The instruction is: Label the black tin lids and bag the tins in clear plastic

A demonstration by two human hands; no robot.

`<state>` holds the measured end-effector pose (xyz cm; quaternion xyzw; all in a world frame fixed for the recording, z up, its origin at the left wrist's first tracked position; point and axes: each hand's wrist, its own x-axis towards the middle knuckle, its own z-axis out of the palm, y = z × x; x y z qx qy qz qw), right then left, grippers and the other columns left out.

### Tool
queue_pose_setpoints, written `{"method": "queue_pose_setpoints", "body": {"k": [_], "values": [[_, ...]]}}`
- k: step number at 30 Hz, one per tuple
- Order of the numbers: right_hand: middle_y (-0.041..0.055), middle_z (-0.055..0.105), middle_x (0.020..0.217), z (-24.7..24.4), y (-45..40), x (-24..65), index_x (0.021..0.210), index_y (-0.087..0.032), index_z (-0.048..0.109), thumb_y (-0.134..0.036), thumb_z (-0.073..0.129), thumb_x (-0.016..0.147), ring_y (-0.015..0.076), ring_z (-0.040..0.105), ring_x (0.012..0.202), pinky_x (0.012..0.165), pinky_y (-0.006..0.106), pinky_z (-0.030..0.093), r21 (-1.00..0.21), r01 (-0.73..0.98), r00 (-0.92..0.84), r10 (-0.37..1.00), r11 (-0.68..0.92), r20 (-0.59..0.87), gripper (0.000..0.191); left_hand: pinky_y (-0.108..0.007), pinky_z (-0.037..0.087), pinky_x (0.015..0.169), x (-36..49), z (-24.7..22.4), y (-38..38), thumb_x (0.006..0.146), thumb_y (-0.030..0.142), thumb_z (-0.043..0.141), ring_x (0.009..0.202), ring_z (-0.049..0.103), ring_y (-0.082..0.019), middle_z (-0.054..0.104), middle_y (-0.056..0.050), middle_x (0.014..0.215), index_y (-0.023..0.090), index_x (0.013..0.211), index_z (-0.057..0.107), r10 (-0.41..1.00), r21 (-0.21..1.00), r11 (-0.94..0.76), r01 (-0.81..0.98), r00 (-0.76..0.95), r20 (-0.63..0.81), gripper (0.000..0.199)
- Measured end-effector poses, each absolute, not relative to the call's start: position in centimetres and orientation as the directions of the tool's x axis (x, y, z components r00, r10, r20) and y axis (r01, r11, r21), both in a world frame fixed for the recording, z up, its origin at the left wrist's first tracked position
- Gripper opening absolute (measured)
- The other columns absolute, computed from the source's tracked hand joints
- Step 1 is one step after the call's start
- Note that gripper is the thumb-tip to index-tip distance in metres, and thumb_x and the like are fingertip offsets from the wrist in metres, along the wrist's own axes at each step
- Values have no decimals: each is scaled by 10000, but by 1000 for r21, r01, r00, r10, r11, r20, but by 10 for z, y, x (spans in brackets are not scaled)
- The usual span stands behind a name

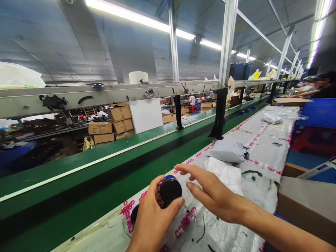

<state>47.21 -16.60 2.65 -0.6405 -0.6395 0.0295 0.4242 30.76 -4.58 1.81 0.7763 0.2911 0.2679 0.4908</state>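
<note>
Black, perhaps plastic, a smooth round piece (170,190) is gripped by the left hand (155,213); the right hand (211,191) hovers open.

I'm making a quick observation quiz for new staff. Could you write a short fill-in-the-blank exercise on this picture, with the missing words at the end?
1. The person's ____ hand holds a round black object.
2. The long belt beside the table is coloured ____.
3. The lettering on the plastic sheet covering the table is ____.
4. The person's right hand is holding ____.

Missing words: left; green; pink; nothing.
</note>
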Motion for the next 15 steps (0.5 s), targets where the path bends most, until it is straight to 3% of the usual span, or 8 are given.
{"method": "queue_pose_setpoints", "body": {"k": [3,7,11,13,15], "values": [[90,486,1463,37,-167,462,1480,-260,374,-62,580,832,258,472,1321,1099,443,439,-346,898,-40,834,271,550,708,-356,538,910,312,24,-42,786,471,755,1050,682,-248,709,-80,1158,200,1274,512,693,964,-255,79,710,125,609],[102,556,1312,49,-152,451,1351,-217,472,-29,653,755,271,531,1188,988,445,505,-253,942,-34,812,221,583,651,-346,542,890,316,29,-39,779,475,769,1036,685,-240,711,-69,1150,216,1265,515,662,954,-292,73,735,147,607],[79,585,1229,46,-147,466,1244,-219,519,-75,681,729,262,555,1121,917,408,512,-320,931,56,800,174,597,559,-466,427,1105,299,25,-33,886,585,604,1301,544,-266,585,-57,1408,309,1407,445,660,859,-475,190,723,205,611],[85,597,1215,40,-145,487,1232,-206,528,-79,684,717,266,565,1115,926,408,497,-396,914,168,810,85,562,553,-519,419,1110,283,19,-28,910,624,526,1341,505,-292,533,-45,1466,336,1415,455,682,766,-568,301,693,233,586],[97,611,1211,30,-141,512,1252,-185,536,-52,673,701,266,583,1101,939,402,484,-487,873,271,856,-25,441,583,-518,489,1045,265,11,-22,897,632,522,1286,555,-316,561,-38,1436,333,1324,557,678,663,-646,378,684,269,523]]}}
